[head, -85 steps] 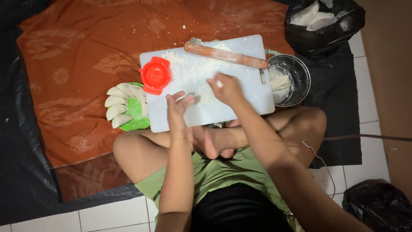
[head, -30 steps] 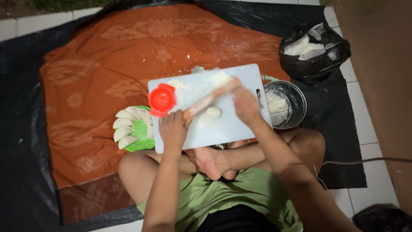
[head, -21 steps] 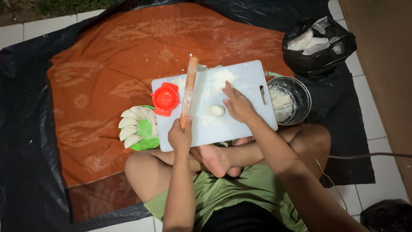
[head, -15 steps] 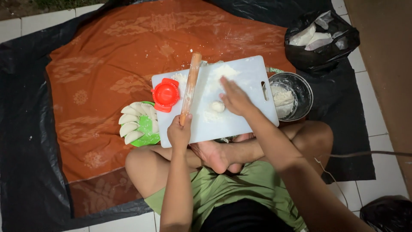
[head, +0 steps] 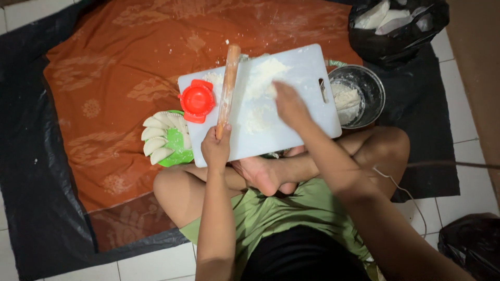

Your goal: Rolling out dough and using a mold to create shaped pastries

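Orange cloth (head: 120,67) over black sheeting, white cutting board (head: 291,130) on crossed legs. Left hand (head: 216,148) clamped round wooden rolling pin (head: 228,88) at near edge, pin running toward far edge. Right hand (head: 289,104) flat, fingers spread, on floury dough (head: 258,117) mid-board. Red dumpling press (head: 197,100) near left edge.

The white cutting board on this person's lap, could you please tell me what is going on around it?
A person sits cross-legged on an orange cloth with the white plastic cutting board across their legs. Their left hand grips one end of a wooden rolling pin lying along the board, while the right hand, blurred, is over the floured patch. A red round dumpling press sits at the board's left edge, beside a green plate of folded white dumplings. A metal bowl of flour stands to the right.
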